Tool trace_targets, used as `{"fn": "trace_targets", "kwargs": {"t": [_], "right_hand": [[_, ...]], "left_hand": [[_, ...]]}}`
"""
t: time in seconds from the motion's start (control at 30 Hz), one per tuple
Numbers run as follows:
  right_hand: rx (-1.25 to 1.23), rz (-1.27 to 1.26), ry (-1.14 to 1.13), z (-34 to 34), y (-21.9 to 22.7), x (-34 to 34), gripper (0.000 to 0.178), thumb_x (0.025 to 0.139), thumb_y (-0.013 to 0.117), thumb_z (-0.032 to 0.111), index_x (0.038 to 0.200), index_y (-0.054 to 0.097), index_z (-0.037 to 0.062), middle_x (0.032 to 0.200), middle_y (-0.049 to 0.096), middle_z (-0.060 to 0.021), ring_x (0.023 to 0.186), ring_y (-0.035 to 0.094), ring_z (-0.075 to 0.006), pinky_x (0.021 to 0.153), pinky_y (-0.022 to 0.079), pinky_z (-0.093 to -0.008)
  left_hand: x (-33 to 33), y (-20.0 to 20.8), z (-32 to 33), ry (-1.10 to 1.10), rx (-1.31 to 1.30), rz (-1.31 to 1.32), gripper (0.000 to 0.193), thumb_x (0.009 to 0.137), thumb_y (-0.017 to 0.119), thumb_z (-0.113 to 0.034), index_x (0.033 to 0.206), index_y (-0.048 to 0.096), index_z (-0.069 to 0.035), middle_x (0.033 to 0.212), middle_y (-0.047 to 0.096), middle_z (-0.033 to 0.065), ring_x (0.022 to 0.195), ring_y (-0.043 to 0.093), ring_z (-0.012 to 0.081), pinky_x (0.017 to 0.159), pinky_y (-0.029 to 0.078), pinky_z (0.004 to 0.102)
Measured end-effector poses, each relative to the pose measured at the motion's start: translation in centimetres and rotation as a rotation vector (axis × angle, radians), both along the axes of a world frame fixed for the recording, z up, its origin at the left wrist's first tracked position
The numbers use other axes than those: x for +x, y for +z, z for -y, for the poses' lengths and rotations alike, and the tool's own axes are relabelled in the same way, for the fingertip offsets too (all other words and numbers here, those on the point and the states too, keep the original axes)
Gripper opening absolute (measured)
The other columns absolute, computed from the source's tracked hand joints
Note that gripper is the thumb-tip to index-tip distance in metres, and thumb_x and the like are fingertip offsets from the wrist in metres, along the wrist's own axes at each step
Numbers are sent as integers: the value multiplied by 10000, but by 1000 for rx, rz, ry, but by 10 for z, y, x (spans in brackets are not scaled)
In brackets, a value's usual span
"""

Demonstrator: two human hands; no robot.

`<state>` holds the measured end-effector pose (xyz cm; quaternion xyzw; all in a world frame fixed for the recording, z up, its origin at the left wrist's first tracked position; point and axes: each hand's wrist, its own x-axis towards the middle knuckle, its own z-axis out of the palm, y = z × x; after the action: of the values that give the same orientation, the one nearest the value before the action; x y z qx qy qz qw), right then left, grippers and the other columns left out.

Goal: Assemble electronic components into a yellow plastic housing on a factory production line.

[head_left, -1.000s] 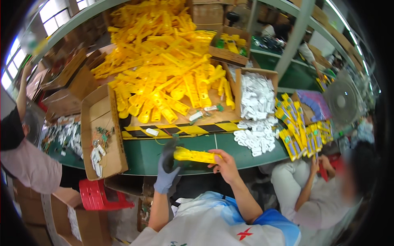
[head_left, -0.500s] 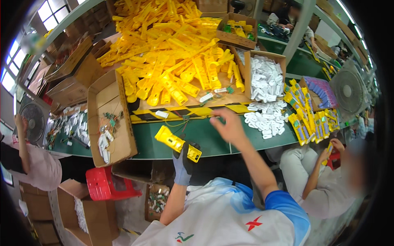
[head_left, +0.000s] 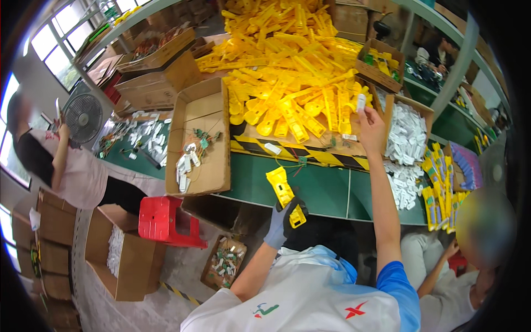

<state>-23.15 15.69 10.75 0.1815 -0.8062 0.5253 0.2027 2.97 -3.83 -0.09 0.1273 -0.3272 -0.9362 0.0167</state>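
Observation:
My left hand (head_left: 281, 222), in a grey and black glove, is closed around the lower part of a yellow plastic casing (head_left: 280, 185) at the table's near edge. The casing is tilted, its far end pointing up and left. My bare right hand (head_left: 373, 131) reaches out over the front of the yellow pile, pinching a small white plastic piece (head_left: 361, 103) upright between thumb and fingers. Another white piece (head_left: 349, 137) lies just below that hand. A white piece with thin wires (head_left: 272, 148) and a small green circuit board (head_left: 302, 161) rest beyond the casing.
A large heap of yellow casings (head_left: 287, 72) covers the back. To the right stand a carton of white pieces (head_left: 430, 113), loose white pieces (head_left: 405, 185) and filled yellow casings (head_left: 442, 182). A carton (head_left: 199, 110) sits left, a red stool (head_left: 160, 218) below. Co-workers are on both sides.
My right hand has moved forward and right from above the table and now pinches a white piece. My left hand still holds the yellow casing. The whole view has shifted left.

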Motion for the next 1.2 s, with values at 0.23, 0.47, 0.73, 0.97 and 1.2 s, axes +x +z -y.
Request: {"fn": "trace_targets", "kwargs": {"t": [0.23,0.47,0.73,0.97,1.2], "right_hand": [[-741,-135,-191,-16,71,11,245,975,597,169,1143,575,-9,1015,726,-101,725,654,-92,673,496,-214],[-581,65,395,15,54,105,252,976,565,136,1189,511,11,973,713,-149,721,676,-152,673,528,-254],[-907,442,472,27,14,161,255,977,584,165,1159,502,6,999,705,-185,780,710,-202,688,557,-290],[-982,460,473,17,6,162,257,981,579,178,1157,499,9,1033,696,-200,773,708,-197,677,559,-286],[-897,432,558,13,3,166,248,984,569,163,1161,485,12,995,698,-194,770,700,-182,639,533,-258]], "left_hand": [[-1,13,-3,-40,-20,-49,371,927,649,-136,1251,496,-40,842,601,79,741,631,215,694,553,359],[-18,46,-36,-145,323,-166,348,950,619,-230,1237,506,-69,1251,584,175,1129,602,314,990,487,460],[-29,41,-35,-71,29,-70,353,972,584,-247,1247,556,-26,1021,679,140,900,654,230,807,537,354],[-23,29,-29,-10,69,-117,440,966,572,-257,1325,513,-11,1039,654,137,893,632,215,785,523,338],[-29,30,-35,2,34,-86,467,964,602,-240,1386,442,-118,1105,630,93,874,644,210,749,539,333]]}}
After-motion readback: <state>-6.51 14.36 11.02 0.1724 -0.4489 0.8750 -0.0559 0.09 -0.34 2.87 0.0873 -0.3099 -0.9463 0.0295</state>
